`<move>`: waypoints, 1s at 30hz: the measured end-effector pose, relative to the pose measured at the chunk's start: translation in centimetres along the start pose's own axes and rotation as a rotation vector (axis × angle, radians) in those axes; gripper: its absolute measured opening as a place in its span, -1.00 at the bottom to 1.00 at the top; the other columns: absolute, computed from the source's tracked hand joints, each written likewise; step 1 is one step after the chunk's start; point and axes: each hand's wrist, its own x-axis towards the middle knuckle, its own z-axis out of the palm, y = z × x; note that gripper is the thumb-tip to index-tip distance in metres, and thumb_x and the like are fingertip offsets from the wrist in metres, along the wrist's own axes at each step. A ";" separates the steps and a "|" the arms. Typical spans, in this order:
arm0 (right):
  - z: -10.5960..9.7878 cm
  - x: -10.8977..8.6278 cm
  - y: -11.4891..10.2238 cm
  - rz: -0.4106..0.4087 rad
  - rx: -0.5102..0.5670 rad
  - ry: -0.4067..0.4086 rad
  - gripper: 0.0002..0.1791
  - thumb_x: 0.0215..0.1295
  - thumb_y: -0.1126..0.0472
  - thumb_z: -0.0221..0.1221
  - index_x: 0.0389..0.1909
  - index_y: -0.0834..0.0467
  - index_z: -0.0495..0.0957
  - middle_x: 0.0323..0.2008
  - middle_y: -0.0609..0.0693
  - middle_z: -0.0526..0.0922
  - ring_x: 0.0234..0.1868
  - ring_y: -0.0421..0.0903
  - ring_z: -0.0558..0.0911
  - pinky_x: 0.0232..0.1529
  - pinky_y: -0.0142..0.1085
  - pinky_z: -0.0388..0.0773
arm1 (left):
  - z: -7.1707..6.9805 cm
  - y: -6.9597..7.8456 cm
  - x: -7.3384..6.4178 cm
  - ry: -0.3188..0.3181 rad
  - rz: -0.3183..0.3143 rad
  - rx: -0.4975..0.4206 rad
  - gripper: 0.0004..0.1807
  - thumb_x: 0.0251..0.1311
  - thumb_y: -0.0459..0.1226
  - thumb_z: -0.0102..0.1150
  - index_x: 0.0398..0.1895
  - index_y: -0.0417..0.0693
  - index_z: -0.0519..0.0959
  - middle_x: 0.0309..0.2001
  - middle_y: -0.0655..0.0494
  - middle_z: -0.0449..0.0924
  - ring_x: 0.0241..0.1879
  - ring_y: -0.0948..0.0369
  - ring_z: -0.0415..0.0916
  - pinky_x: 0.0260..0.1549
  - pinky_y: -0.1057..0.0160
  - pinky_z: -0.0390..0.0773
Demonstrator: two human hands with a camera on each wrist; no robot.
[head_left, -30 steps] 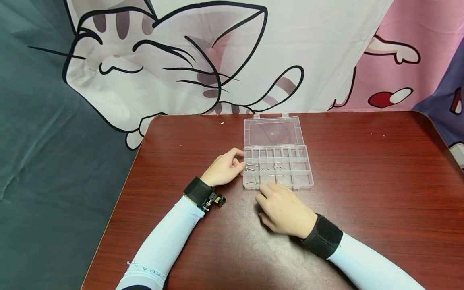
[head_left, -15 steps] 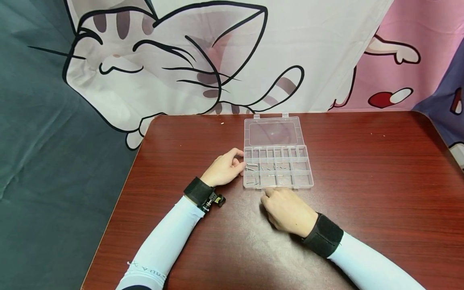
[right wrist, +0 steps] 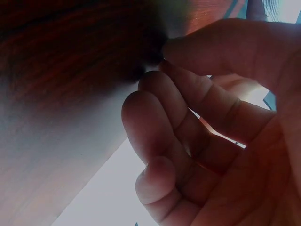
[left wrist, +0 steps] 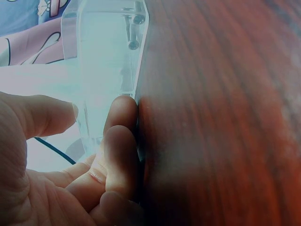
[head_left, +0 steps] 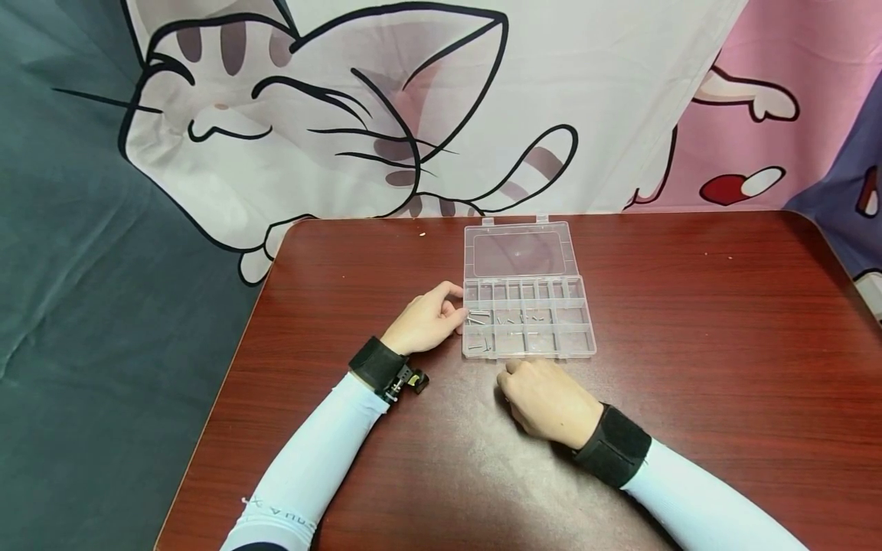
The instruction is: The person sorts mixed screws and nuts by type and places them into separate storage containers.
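A clear plastic compartment box (head_left: 575, 339) lies on the table, its lid (head_left: 518, 252) folded back away from me. Slim silvery metal pieces (head_left: 477, 321), like screws or pins, lie in some compartments. My left hand (head_left: 423, 321) holds the box's left side; in the left wrist view the thumb (left wrist: 51, 115) is at the upper rim, with bent fingers low against the wall. Just in front of the box, my right hand (head_left: 547, 402) is low over the table. Its thumb (right wrist: 202, 49) and index fingertip meet near the tabletop, the other fingers curled; I cannot tell whether they pinch something.
The reddish-brown wooden table (head_left: 723, 344) extends on both sides of the box. Cloth with a cartoon cat (head_left: 276, 153) hangs along the back edge, pink cloth (head_left: 792, 46) to its right. A tiny pale crumb (head_left: 423, 234) lies near the back edge.
My right hand has drawn back slightly from the box's front edge and its fingers have closed in together. The left hand and the box have stayed in place.
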 end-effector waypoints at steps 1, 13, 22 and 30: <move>0.0 0.0 0.0 0.005 0.002 0.000 -0.83 -0.04 0.32 0.21 -0.62 0.04 0.42 -0.59 -0.09 0.41 -0.63 -0.09 0.46 -0.62 -0.18 0.38 | 0.0 0.0 0.0 0.001 0.001 -0.001 -0.55 0.36 -0.02 0.01 0.23 0.04 0.43 -0.47 0.27 0.63 -0.52 0.24 0.48 -0.42 0.20 0.41; 0.2 0.1 0.2 0.023 0.023 -0.007 -0.85 -0.12 0.31 0.21 -0.61 0.07 0.42 -0.61 -0.10 0.42 -0.61 -0.10 0.48 -0.59 -0.18 0.42 | 0.1 -0.1 0.0 0.001 0.004 -0.004 -0.56 0.37 -0.02 -0.01 0.23 0.04 0.43 -0.47 0.25 0.63 -0.54 0.23 0.48 -0.43 0.19 0.40; -0.9 0.5 1.1 -0.001 0.056 0.061 -0.77 -0.18 0.26 0.24 -0.57 0.02 0.34 -0.61 -0.18 0.32 -0.61 -0.18 0.41 -0.54 -0.21 0.40 | 0.0 -0.3 0.1 -0.004 0.017 -0.007 -0.54 0.37 0.01 -0.03 0.24 0.04 0.43 -0.46 0.28 0.63 -0.53 0.23 0.47 -0.42 0.19 0.40; -1.5 0.8 2.2 0.016 0.080 0.158 -0.74 -0.18 0.29 0.26 -0.54 0.02 0.35 -0.57 -0.20 0.30 -0.60 -0.20 0.38 -0.55 -0.24 0.40 | 0.0 -0.2 0.1 -0.004 0.017 -0.008 -0.53 0.36 0.02 -0.01 0.23 0.03 0.43 -0.46 0.27 0.63 -0.53 0.24 0.47 -0.42 0.20 0.40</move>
